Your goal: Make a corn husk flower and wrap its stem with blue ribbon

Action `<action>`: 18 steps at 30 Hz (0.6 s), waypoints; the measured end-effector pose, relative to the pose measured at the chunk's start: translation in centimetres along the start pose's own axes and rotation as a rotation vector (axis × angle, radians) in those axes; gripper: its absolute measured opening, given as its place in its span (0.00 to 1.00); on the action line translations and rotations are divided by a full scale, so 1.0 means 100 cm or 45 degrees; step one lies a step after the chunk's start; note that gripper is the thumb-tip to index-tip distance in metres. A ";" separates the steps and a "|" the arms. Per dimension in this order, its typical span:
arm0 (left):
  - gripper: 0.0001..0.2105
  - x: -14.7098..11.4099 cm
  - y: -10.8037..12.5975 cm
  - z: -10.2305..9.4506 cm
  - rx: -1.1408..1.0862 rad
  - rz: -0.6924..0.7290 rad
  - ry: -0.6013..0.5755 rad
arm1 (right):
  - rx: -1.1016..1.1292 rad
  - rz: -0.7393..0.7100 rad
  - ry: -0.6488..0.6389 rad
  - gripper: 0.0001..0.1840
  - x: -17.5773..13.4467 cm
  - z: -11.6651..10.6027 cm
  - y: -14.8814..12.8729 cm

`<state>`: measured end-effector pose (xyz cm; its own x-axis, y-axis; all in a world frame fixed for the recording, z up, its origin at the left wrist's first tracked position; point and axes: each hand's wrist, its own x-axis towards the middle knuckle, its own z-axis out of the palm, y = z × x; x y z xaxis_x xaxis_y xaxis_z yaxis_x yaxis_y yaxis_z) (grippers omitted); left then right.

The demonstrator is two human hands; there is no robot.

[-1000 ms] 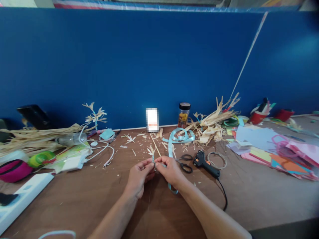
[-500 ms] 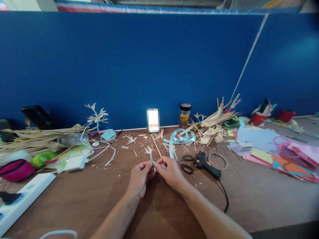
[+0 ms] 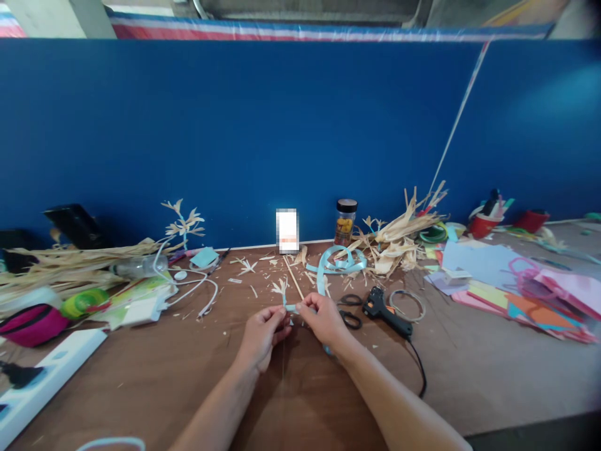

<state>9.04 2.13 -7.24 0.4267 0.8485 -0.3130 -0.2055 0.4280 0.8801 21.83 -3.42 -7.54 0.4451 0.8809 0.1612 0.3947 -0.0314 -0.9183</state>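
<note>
My left hand (image 3: pixel 265 332) pinches the stem of a small corn-husk flower (image 3: pixel 280 287), whose pale petals stand up above the fingertips. Light blue ribbon (image 3: pixel 290 307) runs from that stem across to my right hand (image 3: pixel 323 319), where thumb and fingers are closed on it. The ribbon's loose length (image 3: pixel 320 275) loops away behind the right hand toward the back of the table. A thin wooden stick (image 3: pixel 293 277) lies just beyond both hands. Black-handled scissors (image 3: pixel 351 318) rest right of my right hand, partly hidden by it.
A black glue gun (image 3: pixel 387 313) with its cord lies to the right, near a coil of wire (image 3: pixel 407 305). Behind are a jar (image 3: pixel 345 222) and dried husks (image 3: pixel 399 241). Coloured paper (image 3: pixel 493 266) is at far right; a power strip (image 3: pixel 51 382) is at left.
My hands have drawn slightly apart, so a short stretch of ribbon shows between them. The whole view has shifted a little.
</note>
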 end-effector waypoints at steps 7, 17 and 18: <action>0.06 0.003 0.005 -0.003 -0.090 0.065 0.079 | 0.136 0.045 -0.165 0.15 0.004 -0.010 -0.001; 0.06 0.006 0.007 -0.006 -0.060 0.124 0.080 | -0.046 0.016 0.101 0.13 0.021 -0.055 -0.007; 0.06 0.006 0.006 -0.006 -0.066 0.132 0.074 | -0.111 -0.018 0.071 0.12 0.023 -0.060 -0.009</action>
<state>8.64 3.09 -7.11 0.3491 0.9051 -0.2429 -0.2915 0.3512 0.8898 27.31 -4.17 -4.13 0.4821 0.8539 0.1962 0.4690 -0.0623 -0.8810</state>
